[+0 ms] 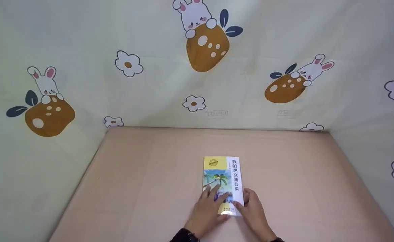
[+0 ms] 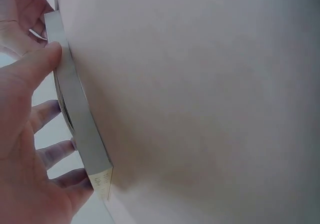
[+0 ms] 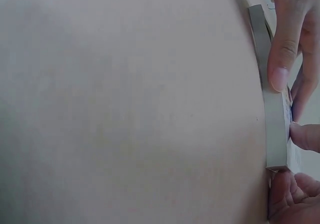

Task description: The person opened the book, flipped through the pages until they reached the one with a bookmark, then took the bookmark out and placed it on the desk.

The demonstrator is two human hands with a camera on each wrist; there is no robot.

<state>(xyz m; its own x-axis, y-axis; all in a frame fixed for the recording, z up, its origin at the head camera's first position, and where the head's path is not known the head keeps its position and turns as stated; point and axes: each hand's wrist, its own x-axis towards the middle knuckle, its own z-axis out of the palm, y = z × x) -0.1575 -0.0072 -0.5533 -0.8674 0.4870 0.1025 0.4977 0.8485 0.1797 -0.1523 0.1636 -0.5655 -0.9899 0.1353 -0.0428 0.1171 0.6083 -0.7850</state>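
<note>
A thick paperback book [image 1: 217, 164] lies on the table. Its cover is yellow and white, with a palm-tree picture and dark Chinese characters. Spread fingers of my left hand [image 1: 205, 211] rest on the lower cover; in the left wrist view that hand's thumb [image 2: 42, 62] touches the book's near page edge [image 2: 80, 104]. My right hand [image 1: 254, 210] pinches the lower right corner, thumb on the cover and fingers at the side and partly beneath. The right wrist view has the right hand's curled fingers [image 3: 290, 194] below the book's end [image 3: 276, 149].
The tabletop [image 1: 143, 168] is pinkish beige. Behind it and on both sides hangs a pale cloth [image 1: 156, 33] printed with rabbits, brown fruits and flowers. Its bottom meets the table's back edge. Dark cuffs [image 1: 185, 235] show at the wrists.
</note>
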